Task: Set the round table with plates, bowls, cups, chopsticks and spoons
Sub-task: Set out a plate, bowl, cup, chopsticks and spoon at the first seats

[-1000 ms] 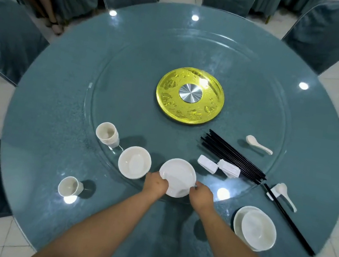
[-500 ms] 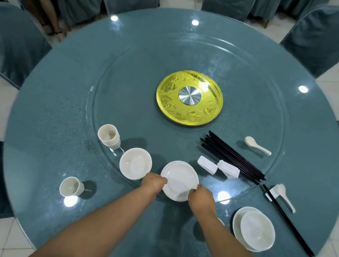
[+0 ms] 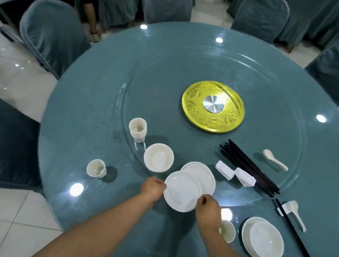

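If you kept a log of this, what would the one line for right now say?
step: taking top plate off plate stack | left hand: pinches plate rim | right hand: pinches plate rim | place setting at right: laid

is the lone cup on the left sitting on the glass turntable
No, the lone cup stands on the tablecloth outside the glass turntable rim.

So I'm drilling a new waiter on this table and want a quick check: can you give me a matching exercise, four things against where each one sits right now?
Things:
1. top plate
2. stack of cups
3. black chopsticks bundle
4. bowl on a plate

Places:
A. on the glass turntable, left of the lone bowl
B. near table edge, right of the right hand
C. held between both hands
D. on the turntable, beside the folded white rests

Pairs: 1-C, 2-A, 3-D, 4-B
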Demonstrator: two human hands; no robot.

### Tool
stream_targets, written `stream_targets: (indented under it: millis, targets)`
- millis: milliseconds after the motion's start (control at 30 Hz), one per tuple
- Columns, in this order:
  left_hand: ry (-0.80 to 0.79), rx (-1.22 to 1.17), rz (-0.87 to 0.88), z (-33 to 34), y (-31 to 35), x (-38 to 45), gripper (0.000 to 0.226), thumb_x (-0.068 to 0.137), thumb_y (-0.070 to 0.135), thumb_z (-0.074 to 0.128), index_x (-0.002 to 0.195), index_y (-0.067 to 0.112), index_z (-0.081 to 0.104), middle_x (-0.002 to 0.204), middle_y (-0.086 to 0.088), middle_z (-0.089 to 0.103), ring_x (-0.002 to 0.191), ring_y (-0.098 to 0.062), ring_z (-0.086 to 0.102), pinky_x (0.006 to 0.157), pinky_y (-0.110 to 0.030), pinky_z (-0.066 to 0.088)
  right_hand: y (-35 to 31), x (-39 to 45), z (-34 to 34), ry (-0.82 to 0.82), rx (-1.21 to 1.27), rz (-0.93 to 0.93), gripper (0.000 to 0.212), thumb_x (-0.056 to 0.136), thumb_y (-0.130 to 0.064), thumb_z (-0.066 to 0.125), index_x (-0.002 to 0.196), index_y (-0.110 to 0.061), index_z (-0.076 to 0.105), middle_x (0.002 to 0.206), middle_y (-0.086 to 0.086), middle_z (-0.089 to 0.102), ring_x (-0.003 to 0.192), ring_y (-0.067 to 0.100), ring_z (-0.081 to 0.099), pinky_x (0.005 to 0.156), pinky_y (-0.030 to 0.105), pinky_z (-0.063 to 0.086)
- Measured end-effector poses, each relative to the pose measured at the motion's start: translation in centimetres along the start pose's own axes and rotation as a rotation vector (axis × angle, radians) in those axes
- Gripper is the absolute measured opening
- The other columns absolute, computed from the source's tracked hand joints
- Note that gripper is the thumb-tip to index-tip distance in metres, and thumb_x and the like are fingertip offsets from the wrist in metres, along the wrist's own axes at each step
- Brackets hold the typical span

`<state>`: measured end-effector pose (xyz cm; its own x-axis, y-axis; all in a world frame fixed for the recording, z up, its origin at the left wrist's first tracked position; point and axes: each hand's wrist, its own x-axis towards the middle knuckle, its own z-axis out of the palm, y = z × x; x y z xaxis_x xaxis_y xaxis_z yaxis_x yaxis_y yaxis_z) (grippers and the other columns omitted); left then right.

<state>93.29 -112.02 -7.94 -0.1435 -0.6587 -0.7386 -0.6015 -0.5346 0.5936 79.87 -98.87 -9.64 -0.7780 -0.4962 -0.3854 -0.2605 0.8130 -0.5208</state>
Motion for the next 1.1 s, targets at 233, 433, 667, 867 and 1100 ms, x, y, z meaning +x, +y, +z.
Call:
stream_targets:
  millis: [233,433,667,867,1100]
  targets:
    - [0.072,-0.069,-0.101,-5.8,-6.0,0.1,0.007,0.084,0.009,0.051,0.081,0.011,0.057,0.079,-0.012,0.06,0.072,-0.024,0.053,0.069,-0.032,0.047,-2.1,-3.9,4.7,-0.19,-0.094,-0.076,0.025,0.092,-0.02,0.049,0.068,-0.022,0.054,0.066,-0.008,0.056,0.061,0.012,0.053,0.055,0.026,0.038]
    - [0.168,-0.202,-0.191,-10.3,-11.6,-0.1,0.015,0.086,0.009,0.052,0.072,0.013,0.055,0.077,-0.013,0.056,0.072,-0.022,0.05,0.07,-0.029,0.043,-4.0,-6.3,9.4,-0.371,-0.21,-0.146,0.025,0.092,-0.019,0.045,0.067,-0.017,0.052,0.077,0.007,0.064,0.071,0.025,0.055,0.064,0.027,0.04]
    - [0.251,-0.278,-0.272,-13.4,-16.3,-0.5,0.014,0.086,0.006,0.049,0.072,0.011,0.05,0.074,-0.012,0.045,0.072,-0.021,0.042,0.066,-0.03,0.034,-6.1,-8.6,13.4,-0.521,-0.317,-0.22,0.02,0.091,-0.02,0.046,0.082,-0.013,0.062,0.092,0.009,0.069,0.082,0.028,0.06,0.07,0.029,0.045]
    - [0.31,-0.245,-0.289,-14.0,-18.3,-0.8,0.015,0.086,0.009,0.049,0.088,0.005,0.063,0.085,-0.012,0.059,0.076,-0.023,0.051,0.069,-0.031,0.045,-6.2,-9.5,14.7,-0.608,-0.391,-0.283,0.021,0.09,-0.018,0.046,0.084,-0.009,0.064,0.094,0.011,0.07,0.08,0.029,0.057,0.073,0.03,0.047]
    - [0.349,0.031,-0.212,-13.2,-16.0,-1.8,0.033,0.09,0.018,0.052,0.121,0.011,0.061,0.122,-0.008,0.062,0.112,-0.029,0.058,0.097,-0.032,0.047,-6.0,-7.9,12.7,-0.539,-0.357,-0.291,0.019,0.091,-0.017,0.046,0.085,-0.008,0.062,0.093,0.012,0.069,0.088,0.033,0.062,0.075,0.032,0.046]
